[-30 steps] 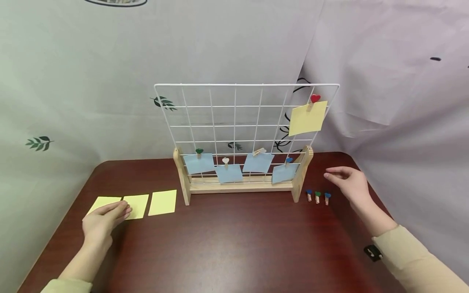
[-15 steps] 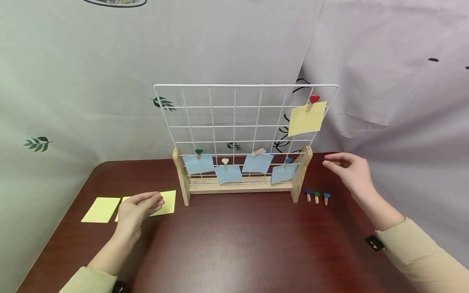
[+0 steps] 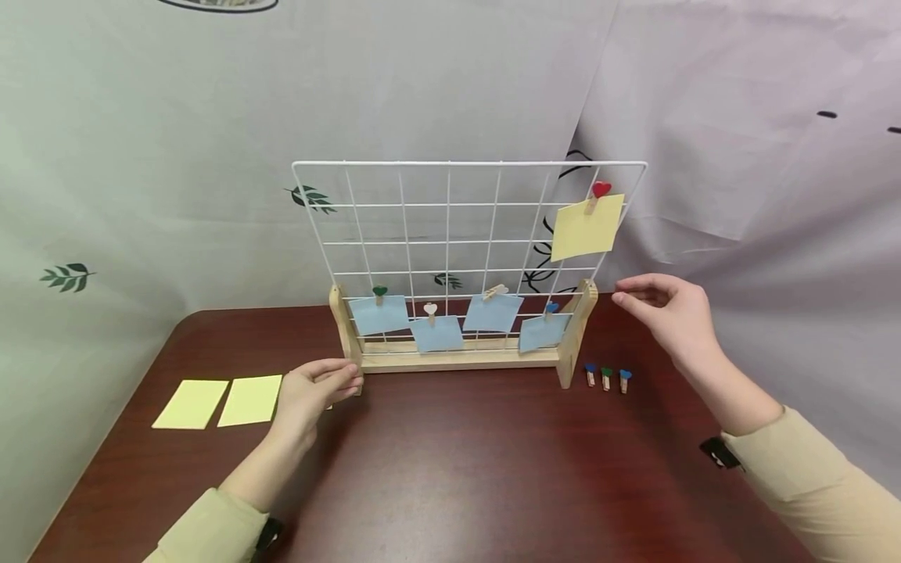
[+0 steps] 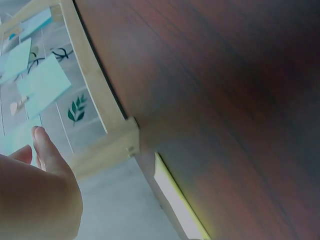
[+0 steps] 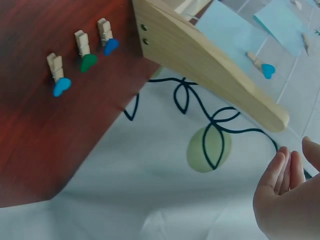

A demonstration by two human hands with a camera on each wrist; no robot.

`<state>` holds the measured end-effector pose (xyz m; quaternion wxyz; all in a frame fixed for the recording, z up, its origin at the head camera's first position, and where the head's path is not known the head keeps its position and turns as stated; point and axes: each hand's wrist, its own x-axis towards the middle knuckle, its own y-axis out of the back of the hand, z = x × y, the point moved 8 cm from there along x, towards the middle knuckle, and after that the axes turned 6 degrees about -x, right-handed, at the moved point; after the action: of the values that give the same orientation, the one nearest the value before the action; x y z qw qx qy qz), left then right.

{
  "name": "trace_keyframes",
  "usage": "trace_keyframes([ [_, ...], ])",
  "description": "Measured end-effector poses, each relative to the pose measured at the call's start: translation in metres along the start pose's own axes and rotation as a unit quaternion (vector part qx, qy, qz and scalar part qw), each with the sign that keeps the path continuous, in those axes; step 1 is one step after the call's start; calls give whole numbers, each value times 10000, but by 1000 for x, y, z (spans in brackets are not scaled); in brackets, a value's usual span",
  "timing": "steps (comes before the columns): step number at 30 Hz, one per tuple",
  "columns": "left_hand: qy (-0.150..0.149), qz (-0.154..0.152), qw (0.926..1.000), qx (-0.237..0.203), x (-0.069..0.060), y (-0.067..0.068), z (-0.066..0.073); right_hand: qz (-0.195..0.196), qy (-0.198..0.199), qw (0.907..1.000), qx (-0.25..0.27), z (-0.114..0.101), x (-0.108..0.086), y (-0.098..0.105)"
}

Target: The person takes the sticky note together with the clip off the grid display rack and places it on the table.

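My left hand (image 3: pixel 315 395) hovers with loosely bent fingers in front of the left foot of a white wire grid rack (image 3: pixel 449 242). Nothing shows between its thumb and fingers in the left wrist view. It covers most of one yellow sticky note (image 4: pixel 175 199); two more, a middle one (image 3: pixel 249 400) and a left one (image 3: pixel 190 404), lie beside it. My right hand (image 3: pixel 672 313) is raised just right of the rack, thumb and fingers apart, holding nothing. Below it lie three small heart clothespins: a blue one (image 5: pixel 59 75), a green one (image 5: pixel 85 51) and another blue one (image 5: pixel 107 37).
A red heart clothespin (image 3: pixel 601 190) holds a yellow note (image 3: pixel 586 228) at the grid's upper right. Several blue notes (image 3: pixel 436 335) hang low on it from clothespins. Wooden side legs (image 3: pixel 577 336) support the rack on the dark red table (image 3: pixel 450 461). Pale cloth (image 3: pixel 176 156) hangs behind.
My left hand has moved right across the yellow notes to the rack's left foot, uncovering the left and middle notes. My right hand has risen slightly beside the rack.
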<state>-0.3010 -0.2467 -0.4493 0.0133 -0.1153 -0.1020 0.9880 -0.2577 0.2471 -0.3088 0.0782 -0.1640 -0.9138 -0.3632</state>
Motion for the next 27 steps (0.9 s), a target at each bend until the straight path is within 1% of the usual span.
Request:
trace_keyframes([
  [4,-17,-161,9999,2,1,-17,0,73,186,9997,-134,-12,0,1],
  [7,-45,-246,9997,-56,2,-28,-1,214,444,9984,-277,-22,-1,3],
  [11,-78,-359,9992,-149,4,-45,-3,401,755,9958,-315,-32,0,5],
  [21,-126,-662,9970,-390,8,-87,-10,589,806,9942,-389,-42,5,13],
  [24,-157,-811,9957,-422,10,-101,-10,672,871,9930,-423,-47,7,17],
  [27,-193,-905,9947,-448,12,-115,-8,758,952,9920,-328,-54,8,21],
])
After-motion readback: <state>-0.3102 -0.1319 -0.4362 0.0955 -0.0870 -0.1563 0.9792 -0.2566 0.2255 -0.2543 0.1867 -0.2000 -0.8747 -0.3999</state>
